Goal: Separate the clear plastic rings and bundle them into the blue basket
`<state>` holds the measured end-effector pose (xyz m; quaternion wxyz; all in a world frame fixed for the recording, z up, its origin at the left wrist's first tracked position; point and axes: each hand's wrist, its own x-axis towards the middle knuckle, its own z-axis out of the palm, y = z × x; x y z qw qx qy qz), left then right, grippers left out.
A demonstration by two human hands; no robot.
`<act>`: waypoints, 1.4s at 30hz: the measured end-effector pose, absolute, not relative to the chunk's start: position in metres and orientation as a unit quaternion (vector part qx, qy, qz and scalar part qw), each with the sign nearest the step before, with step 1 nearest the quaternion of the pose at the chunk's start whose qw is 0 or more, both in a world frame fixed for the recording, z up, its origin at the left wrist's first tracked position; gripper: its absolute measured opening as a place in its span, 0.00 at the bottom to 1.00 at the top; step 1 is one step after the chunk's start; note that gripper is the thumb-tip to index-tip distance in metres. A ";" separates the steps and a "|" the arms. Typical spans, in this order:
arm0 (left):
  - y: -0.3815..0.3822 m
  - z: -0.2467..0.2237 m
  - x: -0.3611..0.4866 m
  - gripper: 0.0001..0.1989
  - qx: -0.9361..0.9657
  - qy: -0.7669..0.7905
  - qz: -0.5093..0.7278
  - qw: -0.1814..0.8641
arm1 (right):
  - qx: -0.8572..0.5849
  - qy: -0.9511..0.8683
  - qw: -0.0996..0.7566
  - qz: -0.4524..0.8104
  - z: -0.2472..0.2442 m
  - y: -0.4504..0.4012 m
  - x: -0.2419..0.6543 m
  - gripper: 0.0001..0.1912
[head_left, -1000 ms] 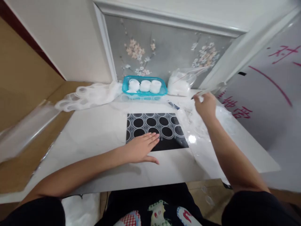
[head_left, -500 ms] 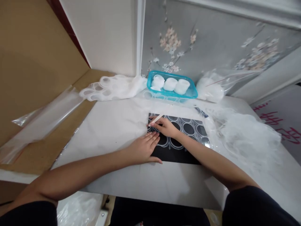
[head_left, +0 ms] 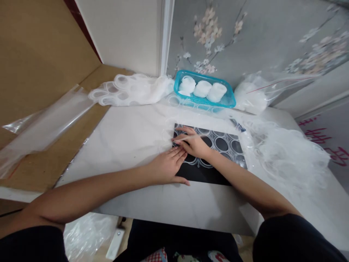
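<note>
My left hand [head_left: 169, 165] lies flat with its fingers stretched over the left part of a black sheet [head_left: 199, 175]. Over that sheet rests translucent white material patterned with rings [head_left: 221, 143]. My right hand [head_left: 195, 142] is closed around a slim white stick-like tool [head_left: 195, 136], seen nearly edge-on. The tool's tip is close to the sheet's left edge, just beyond my left fingertips, and its exact kind is unclear. Part of the ring pattern is hidden under both hands and my right forearm.
A blue plastic basket [head_left: 231, 102] holds white rolled discs at the back. Ring-cut white material [head_left: 131, 89] is heaped to its left, with more scraps [head_left: 294, 156] on the right. A clear bag [head_left: 253, 92] stands behind; plastic sleeves [head_left: 49, 125] lie at left on the white table [head_left: 131, 145].
The tool in my right hand has tipped from slanting upward to lying flatter. My right fingers have come closer to my left fingertips. The view has shifted slightly.
</note>
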<state>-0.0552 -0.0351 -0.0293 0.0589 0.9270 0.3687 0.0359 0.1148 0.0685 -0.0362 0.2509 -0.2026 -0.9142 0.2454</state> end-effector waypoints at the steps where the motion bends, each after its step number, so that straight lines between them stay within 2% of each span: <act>1: -0.035 -0.027 -0.055 0.54 0.925 0.372 0.032 0.067 | -0.179 -0.934 0.231 0.204 -0.034 0.071 0.115 0.10; 4: -0.035 -0.023 -0.057 0.60 0.924 0.372 0.025 0.083 | -0.225 -0.941 0.230 0.106 -0.017 0.098 0.113 0.12; 7: -0.033 -0.022 -0.060 0.61 0.927 0.363 0.019 0.087 | -0.434 -0.835 0.335 0.038 0.007 0.132 0.112 0.20; 9: -0.036 -0.024 -0.060 0.60 0.929 0.361 0.020 0.078 | -0.493 -0.780 0.385 0.028 0.017 0.135 0.113 0.21; 11: -0.045 -0.028 -0.058 0.56 0.933 0.355 0.036 0.050 | -0.452 -0.798 0.394 0.065 0.017 0.113 0.116 0.17; 14: -0.070 -0.033 -0.050 0.51 0.932 0.354 0.076 0.004 | -0.348 -0.845 0.363 0.184 0.002 0.057 0.123 0.11; 18: -0.098 -0.036 -0.044 0.50 0.925 0.367 0.090 -0.018 | -0.307 -0.842 0.320 0.307 -0.020 0.012 0.131 0.10; 22: -0.101 -0.037 -0.043 0.49 0.925 0.370 0.077 -0.032 | -0.283 -0.829 0.311 0.369 -0.030 0.017 0.129 0.09; 27: -0.098 -0.034 -0.043 0.48 0.922 0.377 0.081 -0.048 | -0.277 -0.820 0.307 0.396 -0.027 0.027 0.125 0.10; 32: -0.098 -0.032 -0.043 0.46 0.928 0.364 0.073 -0.038 | -0.407 -0.747 0.464 0.246 -0.005 0.037 0.127 0.12; 34: -0.098 -0.034 -0.042 0.46 0.926 0.367 0.074 -0.043 | -0.376 -0.793 0.425 0.223 0.001 0.037 0.127 0.10; 37: -0.098 -0.037 -0.041 0.47 0.921 0.375 0.082 -0.062 | -0.263 -0.874 0.292 0.288 -0.001 0.033 0.126 0.08; 42: -0.098 -0.038 -0.040 0.48 0.920 0.374 0.088 -0.076 | -0.213 -0.853 0.259 0.400 -0.018 0.031 0.128 0.09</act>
